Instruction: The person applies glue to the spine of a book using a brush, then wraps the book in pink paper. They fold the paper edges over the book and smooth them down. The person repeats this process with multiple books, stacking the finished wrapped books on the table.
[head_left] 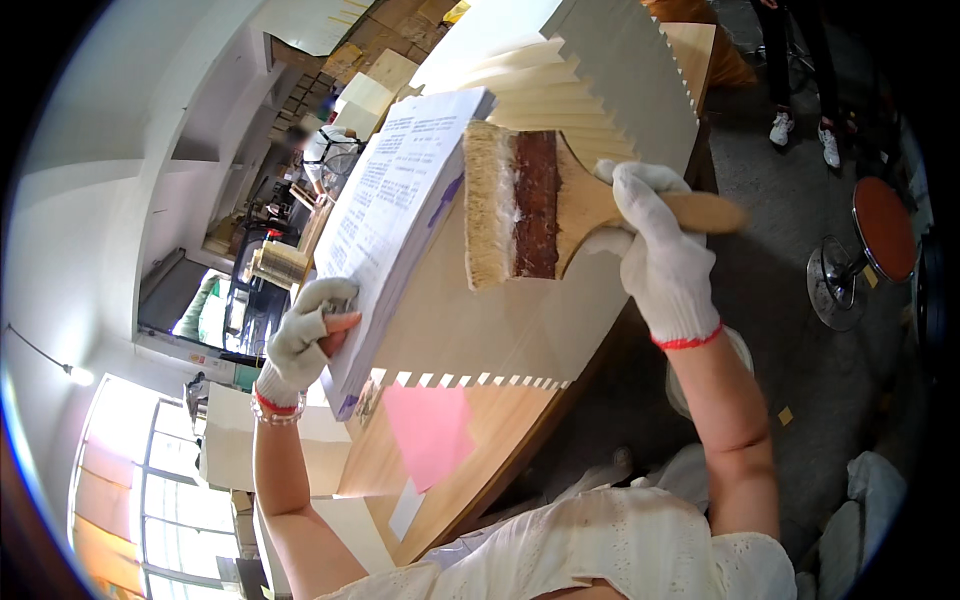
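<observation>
My left hand (302, 335), in a white knit glove with bare fingertips showing, grips the lower end of a thick stack of printed sheets (400, 190). The stack is tilted, and purple marks show along its edge. In my gloved right hand (660, 245) is the wooden handle of a wide flat brush (535, 205). Its pale bristles have white stuff near the brown band and point left, close beside the stack's edge; whether they touch it I cannot tell. Beneath both lie overlapping pale sheets (480, 330) with stepped edges.
A pink sheet (430, 430) lies on the wooden table (510, 425) nearest me. More sheets (545, 95) are fanned out at the far end. On the right stands a round red stool (884, 230); a person's legs (800, 60) are behind it. Another person (325, 150) is at the far left.
</observation>
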